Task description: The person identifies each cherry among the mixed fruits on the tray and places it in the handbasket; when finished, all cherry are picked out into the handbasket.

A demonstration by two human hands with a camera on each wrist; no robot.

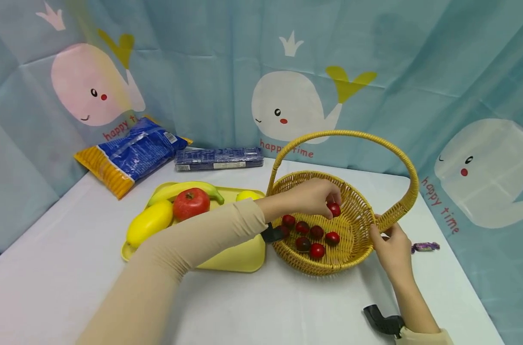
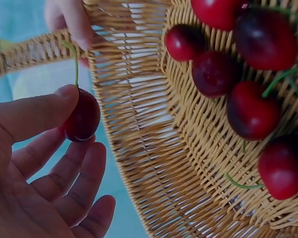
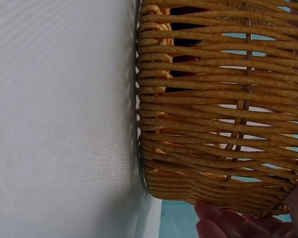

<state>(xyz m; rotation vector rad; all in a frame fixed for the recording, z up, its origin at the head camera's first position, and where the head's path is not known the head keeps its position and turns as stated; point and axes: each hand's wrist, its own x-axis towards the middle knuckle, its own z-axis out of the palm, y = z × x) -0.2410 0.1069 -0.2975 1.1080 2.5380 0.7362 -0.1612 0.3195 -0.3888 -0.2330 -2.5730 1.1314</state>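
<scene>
My left hand (image 1: 315,196) is over the wicker basket (image 1: 360,203), pinching a dark red cherry (image 2: 83,116) between thumb and fingers. The cherry's green stem points up in the left wrist view. Several more cherries (image 1: 316,251) lie on the basket's floor, toward its left and front. At the basket's right side, my right hand (image 1: 392,247) grips the rim by the foot of the tall handle (image 1: 410,182). From the right wrist view, the fingertips (image 3: 221,223) touch the woven wall and much of that hand is out of frame.
Left of the basket sits a yellow tray (image 1: 240,256) with a red apple (image 1: 191,203), a banana (image 1: 179,189), a yellow mango-shaped fruit (image 1: 150,223) and a partly hidden yellow fruit (image 1: 247,195). Behind are a blue-and-orange bag (image 1: 134,151) and a dark blue packet (image 1: 220,158). A purple-wrapped candy (image 1: 425,247) lies right.
</scene>
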